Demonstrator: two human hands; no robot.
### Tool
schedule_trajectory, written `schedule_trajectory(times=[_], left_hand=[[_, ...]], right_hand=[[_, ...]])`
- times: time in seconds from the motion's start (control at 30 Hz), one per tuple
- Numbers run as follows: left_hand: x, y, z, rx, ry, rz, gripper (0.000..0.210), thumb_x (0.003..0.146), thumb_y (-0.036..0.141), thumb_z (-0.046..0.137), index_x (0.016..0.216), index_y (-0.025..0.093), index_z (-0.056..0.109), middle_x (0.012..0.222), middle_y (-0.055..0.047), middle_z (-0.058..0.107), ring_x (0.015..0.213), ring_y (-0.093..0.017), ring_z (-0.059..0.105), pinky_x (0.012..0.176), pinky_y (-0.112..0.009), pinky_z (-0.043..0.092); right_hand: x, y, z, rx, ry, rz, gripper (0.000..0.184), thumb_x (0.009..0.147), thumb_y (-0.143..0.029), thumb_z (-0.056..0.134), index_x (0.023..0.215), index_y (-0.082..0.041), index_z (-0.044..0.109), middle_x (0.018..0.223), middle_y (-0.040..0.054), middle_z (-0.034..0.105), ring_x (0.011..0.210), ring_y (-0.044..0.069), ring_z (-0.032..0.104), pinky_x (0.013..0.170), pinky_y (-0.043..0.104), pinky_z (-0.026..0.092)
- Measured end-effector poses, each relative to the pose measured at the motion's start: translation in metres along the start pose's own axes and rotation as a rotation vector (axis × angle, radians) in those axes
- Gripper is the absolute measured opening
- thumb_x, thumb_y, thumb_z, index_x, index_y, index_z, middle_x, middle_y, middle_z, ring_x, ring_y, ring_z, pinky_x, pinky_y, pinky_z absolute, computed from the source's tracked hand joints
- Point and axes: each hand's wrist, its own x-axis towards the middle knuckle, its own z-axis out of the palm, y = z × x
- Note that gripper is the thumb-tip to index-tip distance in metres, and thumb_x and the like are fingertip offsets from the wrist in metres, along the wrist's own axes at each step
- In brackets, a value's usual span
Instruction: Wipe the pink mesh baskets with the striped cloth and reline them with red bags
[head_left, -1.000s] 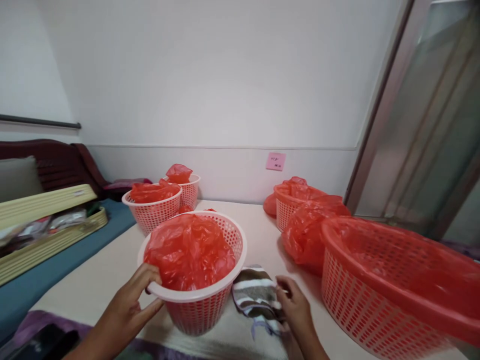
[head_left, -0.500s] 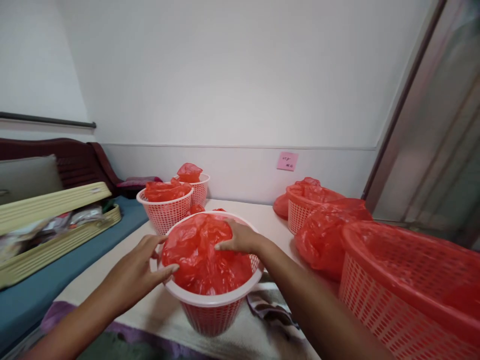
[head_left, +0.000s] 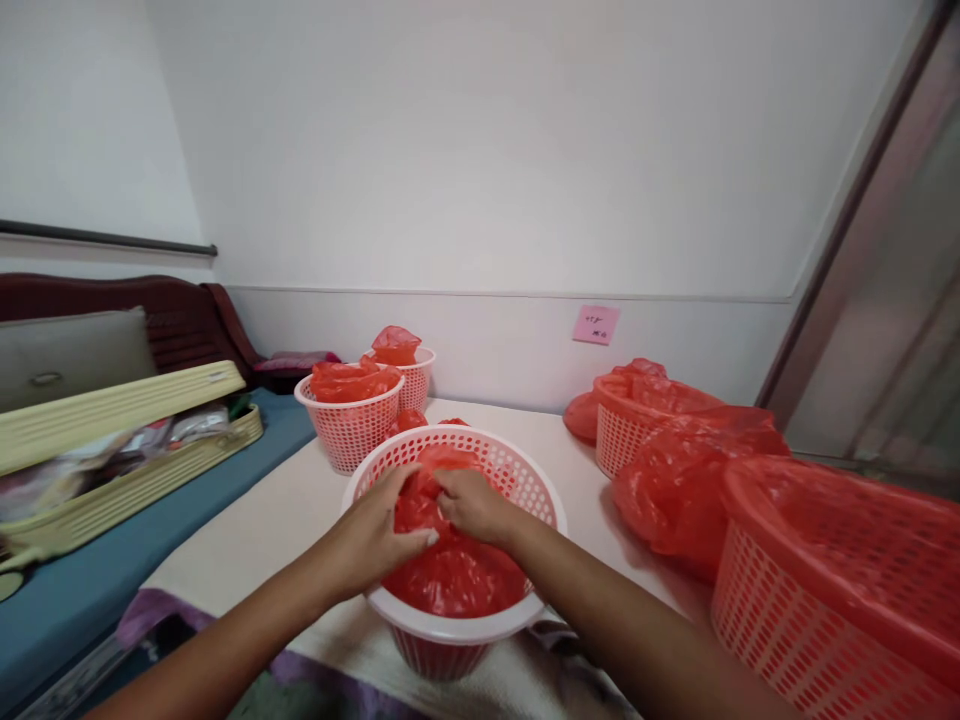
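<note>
While both your hands are inside the near basket (head_left: 459, 628), you have a red plastic bag (head_left: 457, 585) between them, slumped low in the basket and filling its near half. Your left hand (head_left: 379, 535) is spread: thumb well apart from fingers, at the bag's left side. Your right hand (head_left: 474, 507) has fingers curled in at the bag's bunched top; contact hides the tips, so can't tell if it's a firm pinch.

Orientation: bunched top points up, toward your fingers; the body fans out toward you. No clear long axis on the bag, it's too crumpled. Basket stands upright, mouth up, on the white table cover (head_left: 247, 550).

Other containers: at your far left, a pink basket (head_left: 352, 435) has red plastic heaped over its rim; a second basket (head_left: 422, 383) just behind it has the same. To your right, a far red basket (head_left: 616, 440) holds red plastic, a bulging red bag (head_left: 690, 500) sits in front of it, and a large red basket (head_left: 780, 610) is lined with red plastic. Left, a yellow case (head_left: 172, 495), lid up, holds plastic-wrapped items.
</note>
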Motion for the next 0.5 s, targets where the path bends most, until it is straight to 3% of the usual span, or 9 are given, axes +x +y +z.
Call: schedule_trajectory(times=[0.07,0.13,0.23,0.37,0.5], left_hand=[[0.007,0.0,-0.002,0.008,0.101,0.034,0.08,0.068,0.03,0.074,0.138,0.019,0.038,0.141,-0.017,0.047,0.129,-0.032,0.046,0.108,-0.052,0.036],[0.015,0.001,-0.002,-0.007,0.128,0.086,0.086,0.063,0.026,0.077,0.139,0.019,0.037,0.14,-0.016,0.048,0.127,-0.032,0.047,0.107,-0.053,0.036],[0.027,0.007,0.001,-0.052,0.119,0.177,0.063,0.063,0.021,0.073,0.122,0.019,0.053,0.119,-0.01,0.063,0.105,-0.028,0.061,0.095,-0.046,0.048],[0.039,0.017,0.008,-0.119,0.192,0.259,0.02,0.076,0.02,0.057,0.094,0.019,0.066,0.096,-0.005,0.07,0.088,-0.023,0.064,0.085,-0.039,0.052],[0.049,0.023,0.009,-0.171,0.356,0.264,0.02,0.087,0.028,0.052,0.1,0.018,0.065,0.096,-0.006,0.07,0.09,-0.022,0.063,0.084,-0.04,0.053]], right_hand=[[0.001,-0.005,-0.008,0.071,0.114,-0.011,0.017,0.069,-0.006,0.042,0.068,-0.019,0.053,0.071,-0.0018,0.061,0.068,0.013,0.056,0.065,0.024,0.043],[0.003,-0.014,-0.012,0.148,0.196,-0.037,0.017,0.074,-0.009,0.04,0.071,-0.02,0.053,0.075,-0.0006,0.061,0.07,0.014,0.056,0.065,0.024,0.044],[0.008,-0.033,-0.015,0.224,0.25,-0.109,0.014,0.079,-0.015,0.041,0.073,-0.02,0.053,0.074,-0.0012,0.059,0.071,0.014,0.055,0.065,0.025,0.044],[0.012,-0.065,-0.024,0.279,0.286,-0.208,0.01,0.079,-0.018,0.043,0.074,-0.021,0.051,0.074,-0.0018,0.056,0.072,0.014,0.052,0.067,0.025,0.043],[0.002,-0.093,-0.044,0.168,0.342,-0.315,0.012,0.081,-0.014,0.042,0.078,-0.02,0.052,0.078,-0.0005,0.055,0.074,0.014,0.053,0.071,0.028,0.045]])
